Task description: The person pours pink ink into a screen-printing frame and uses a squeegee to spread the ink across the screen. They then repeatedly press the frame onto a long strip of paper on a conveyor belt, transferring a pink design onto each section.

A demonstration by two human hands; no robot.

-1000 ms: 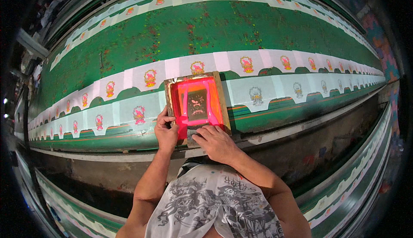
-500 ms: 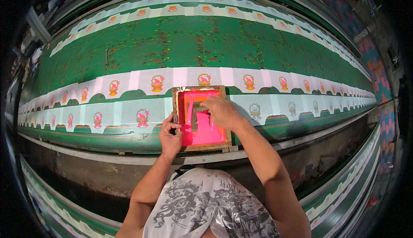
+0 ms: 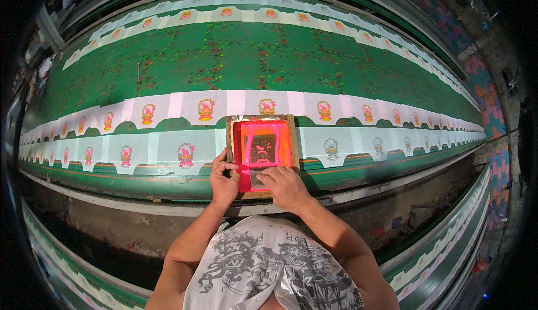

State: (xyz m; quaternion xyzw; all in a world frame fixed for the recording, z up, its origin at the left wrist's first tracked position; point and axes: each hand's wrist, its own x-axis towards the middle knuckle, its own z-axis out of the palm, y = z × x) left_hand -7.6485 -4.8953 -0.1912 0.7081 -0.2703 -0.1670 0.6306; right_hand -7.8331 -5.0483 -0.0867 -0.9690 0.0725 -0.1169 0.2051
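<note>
A wooden-framed printing screen [image 3: 230, 137] lies on the near row of pale fabric pieces. Bright pink ink [image 3: 244, 183] coats its inside edges, and a dark mesh window [image 3: 263, 148] with a small stencil design shows in the middle. My left hand [image 3: 224, 181] is closed on the frame's left side, near its lower corner. Inside the frame's near end, my right hand [image 3: 287, 188] grips a greyish squeegee [image 3: 256, 179], most of which its fingers hide.
A long green table [image 3: 185, 63] spans the view, specked with paint. Left of the screen, near-row pieces carry pink-and-dark prints [image 3: 185, 155]; on the right, grey outline prints [image 3: 331, 148]. A second row [image 3: 235, 102] bears coloured emblems. A metal rail [image 3: 168, 204] runs along the near edge.
My right hand has drawn the squeegee from the screen's far part toward me. The pink ink pool has left the middle, and the stencil design now shows. My left hand stays at the frame.
</note>
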